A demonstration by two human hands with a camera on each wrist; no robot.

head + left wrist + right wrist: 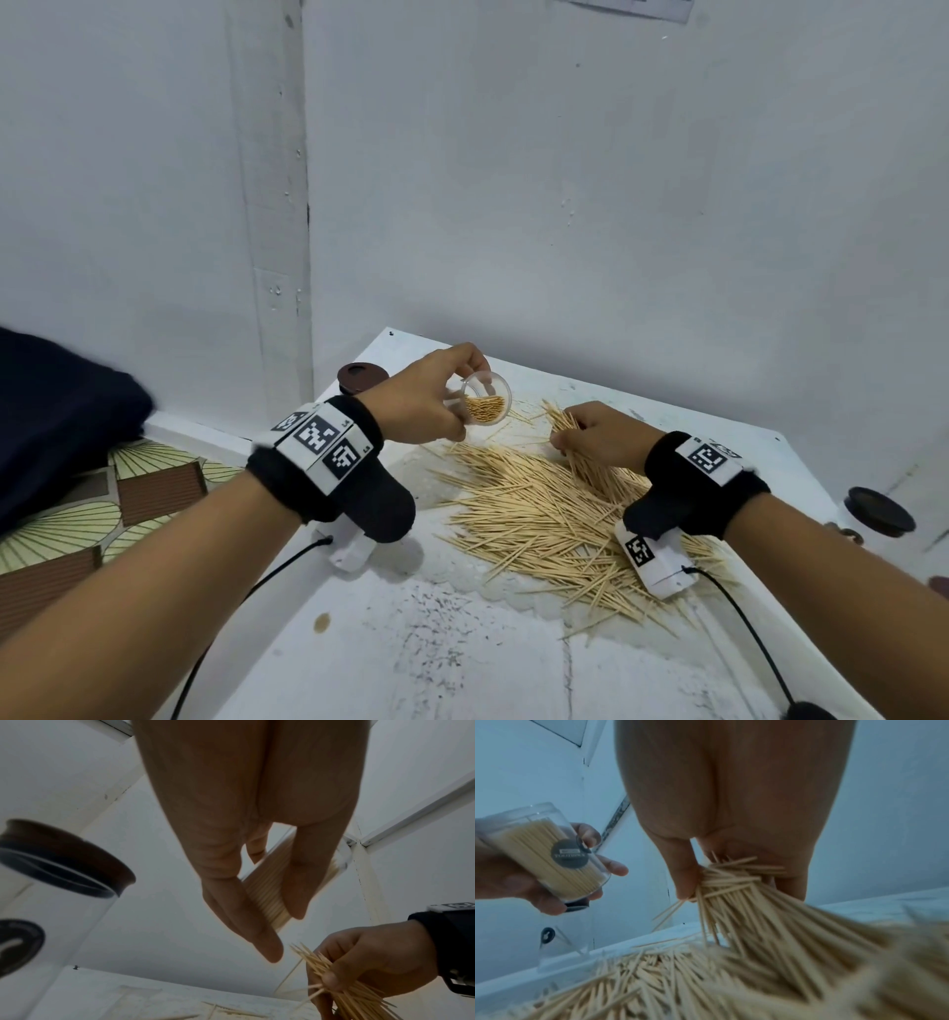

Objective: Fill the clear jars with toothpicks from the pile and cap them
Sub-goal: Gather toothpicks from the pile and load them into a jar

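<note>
My left hand [436, 398] grips a clear jar [485, 398], tilted with its open mouth toward me and partly filled with toothpicks. The same jar [549, 854] shows a dark round label in the right wrist view; in the left wrist view the jar [267, 888] sits between my fingers. My right hand [595, 437] clutches a bundle of toothpicks [590, 462], just right of the jar and above the pile [544, 519] on the white table [411, 642]. The bundle [731, 892] fans out below my thumb. A brown cap [361, 376] lies behind my left hand.
A second dark cap [879, 510] lies at the table's right edge. A capped clear jar [64, 862] stands left of my left hand, near the wall. A dark cloth [61, 411] and a patterned surface [102, 514] lie left of the table. Cables trail from both wristbands.
</note>
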